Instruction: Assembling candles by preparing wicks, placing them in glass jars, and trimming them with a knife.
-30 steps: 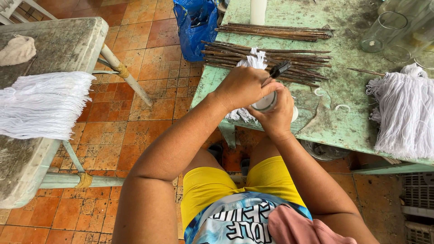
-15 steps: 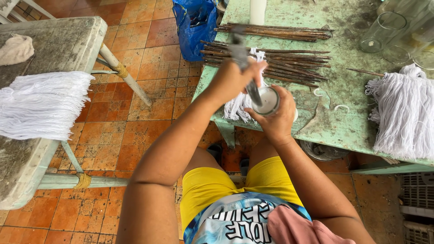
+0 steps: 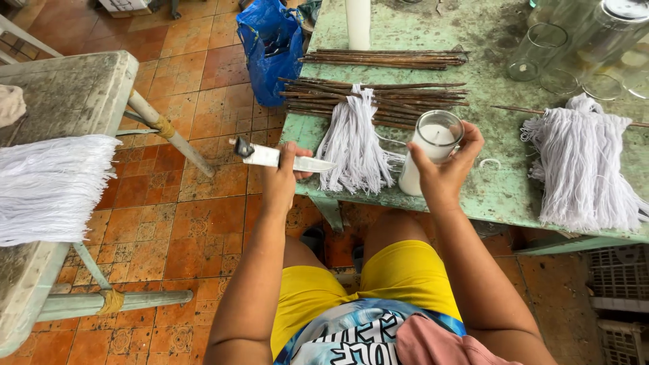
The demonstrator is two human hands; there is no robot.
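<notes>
My right hand (image 3: pixel 443 169) grips a glass jar candle (image 3: pixel 431 149) filled with white wax, held upright at the near edge of the green table (image 3: pixel 487 196). My left hand (image 3: pixel 280 179) holds a knife (image 3: pixel 284 159) with a wax-coated handle, its blade pointing right, out over the floor to the left of the table. Between the hands a bundle of white wick strings (image 3: pixel 355 142) lies on the table, draped over dark thin sticks (image 3: pixel 378 98).
A second white string bundle (image 3: pixel 585 159) lies at the table's right. Empty glass jars (image 3: pixel 574 47) stand at the back right, a white tall candle (image 3: pixel 358 20) at the back. A blue plastic bag (image 3: pixel 270 40) hangs by the table. On the left a worn bench (image 3: pixel 61 101) carries more white strings (image 3: pixel 51 186).
My left hand has drawn the knife away from the candle jar and out to the left. The right hand now holds the jar alone, and the string bundle lies uncovered.
</notes>
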